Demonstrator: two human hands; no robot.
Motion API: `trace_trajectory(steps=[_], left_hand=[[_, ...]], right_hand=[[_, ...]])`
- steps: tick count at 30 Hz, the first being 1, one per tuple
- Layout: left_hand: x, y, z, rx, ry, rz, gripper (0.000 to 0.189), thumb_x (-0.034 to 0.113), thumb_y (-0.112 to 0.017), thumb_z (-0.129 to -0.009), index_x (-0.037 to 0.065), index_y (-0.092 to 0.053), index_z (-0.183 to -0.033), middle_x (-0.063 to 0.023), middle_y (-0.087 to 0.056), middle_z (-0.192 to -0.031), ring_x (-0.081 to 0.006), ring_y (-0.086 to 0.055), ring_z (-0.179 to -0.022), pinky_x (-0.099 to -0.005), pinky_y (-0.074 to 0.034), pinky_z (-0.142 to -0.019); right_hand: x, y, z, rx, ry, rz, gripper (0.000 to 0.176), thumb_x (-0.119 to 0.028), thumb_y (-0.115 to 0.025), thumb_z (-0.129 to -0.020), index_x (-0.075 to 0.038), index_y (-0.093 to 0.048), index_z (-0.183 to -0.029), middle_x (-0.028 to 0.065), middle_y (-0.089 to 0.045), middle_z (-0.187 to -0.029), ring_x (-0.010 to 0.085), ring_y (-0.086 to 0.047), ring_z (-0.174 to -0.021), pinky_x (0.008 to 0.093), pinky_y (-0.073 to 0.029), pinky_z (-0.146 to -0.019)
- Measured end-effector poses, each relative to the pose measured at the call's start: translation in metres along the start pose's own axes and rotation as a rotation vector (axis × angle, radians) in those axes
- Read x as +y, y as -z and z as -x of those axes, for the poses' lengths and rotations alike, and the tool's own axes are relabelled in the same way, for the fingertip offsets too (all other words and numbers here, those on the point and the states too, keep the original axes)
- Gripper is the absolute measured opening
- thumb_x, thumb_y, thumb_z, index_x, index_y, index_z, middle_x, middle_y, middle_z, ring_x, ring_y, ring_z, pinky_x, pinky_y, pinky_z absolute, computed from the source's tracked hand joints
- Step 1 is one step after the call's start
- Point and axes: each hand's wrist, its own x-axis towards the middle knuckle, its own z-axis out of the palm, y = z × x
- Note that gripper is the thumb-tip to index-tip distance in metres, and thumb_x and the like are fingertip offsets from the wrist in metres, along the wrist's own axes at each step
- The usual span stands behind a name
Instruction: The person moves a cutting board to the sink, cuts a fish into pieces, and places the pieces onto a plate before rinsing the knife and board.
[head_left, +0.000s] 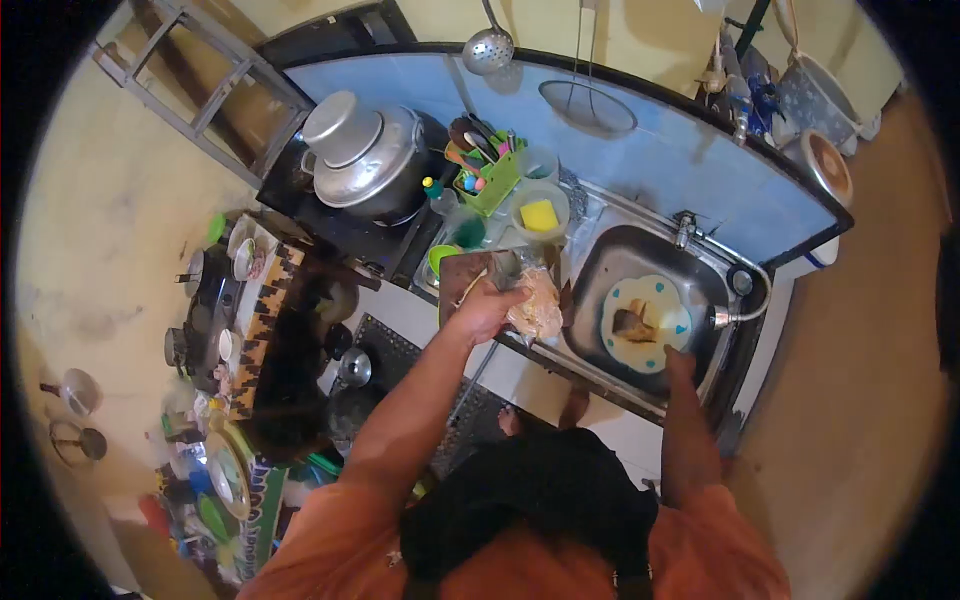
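My left hand [485, 310] is closed on a clear plastic bag [537, 308] with pale pinkish-orange contents, perhaps raw meat; I cannot make out the kind. Beneath it lies a brown board [460, 280] on the left side of the sink counter. My right hand [680, 360] reaches over the sink's front edge and grips the lower right rim of a cream plate [650, 355] with turquoise spots. The fingers there are small and partly hidden. On that plate, inside the steel basin, lie brown pieces [634, 325] that look like food.
A faucet [685, 230] with a curved hose stands behind the basin [590, 265]. Left of it are a tub with a yellow sponge [539, 215], a green utensil basket [490, 190] and a bottle [440, 195]. A large lidded pot [370, 165] sits on the stove. A strainer [588, 105] hangs above.
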Motion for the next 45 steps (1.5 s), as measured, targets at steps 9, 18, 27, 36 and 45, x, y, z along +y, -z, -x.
trace_trajectory(steps=[9,18,27,36,45], left_hand=[[0.038,-0.020,-0.015,-0.226,-0.224,-1.027,0.034,0.004,-0.071,-0.080,-0.001,-0.063,-0.113,-0.0097,-0.070,-0.101,-0.0167,-0.065,-0.090,-0.0327,-0.052,-0.081],[0.045,-0.001,0.009,-0.230,-0.053,-0.372,0.039,0.008,-0.071,-0.084,0.004,-0.057,-0.121,-0.0054,-0.067,-0.106,-0.0173,-0.065,-0.091,-0.0316,-0.054,-0.078],[-0.029,0.024,0.019,-0.157,-0.080,-0.246,0.034,0.013,-0.070,-0.087,0.009,-0.060,-0.119,-0.0005,-0.067,-0.107,-0.0121,-0.064,-0.097,-0.0270,-0.050,-0.085],[-0.023,0.013,0.029,-0.112,-0.235,-0.182,0.033,0.012,-0.068,-0.088,0.008,-0.061,-0.120,-0.0006,-0.067,-0.107,-0.0105,-0.064,-0.093,-0.0268,-0.053,-0.073],[-0.018,0.003,0.027,0.208,-0.454,-0.793,0.034,0.009,-0.072,-0.080,0.000,-0.061,-0.111,-0.0096,-0.069,-0.099,-0.0198,-0.066,-0.085,-0.0337,-0.053,-0.073]], right_hand=[[-0.244,0.048,0.225,-0.283,1.130,-0.068,0.080,-0.026,-0.085,-0.067,-0.003,-0.047,-0.134,0.0181,-0.058,-0.126,0.0279,-0.058,-0.113,0.0386,-0.046,-0.094],[-0.257,0.024,0.222,-0.438,1.066,-0.062,0.030,-0.015,-0.080,-0.065,0.000,-0.064,-0.085,0.0107,-0.064,-0.074,0.0174,-0.061,-0.069,0.0342,-0.048,-0.064],[-0.240,0.001,0.221,-0.600,0.789,-0.424,0.024,-0.006,-0.079,-0.073,-0.002,-0.062,-0.090,0.0046,-0.064,-0.076,0.0114,-0.060,-0.065,0.0275,-0.049,-0.058],[-0.238,-0.004,0.242,-0.708,0.701,-0.678,0.034,-0.011,-0.079,-0.075,0.001,-0.065,-0.104,0.0081,-0.069,-0.091,0.0159,-0.065,-0.075,0.0304,-0.053,-0.069],[-0.224,-0.019,0.279,-0.340,0.869,-0.406,0.036,-0.023,-0.081,-0.074,0.002,-0.069,-0.097,0.0106,-0.071,-0.090,0.0173,-0.066,-0.074,0.0329,-0.053,-0.068]])
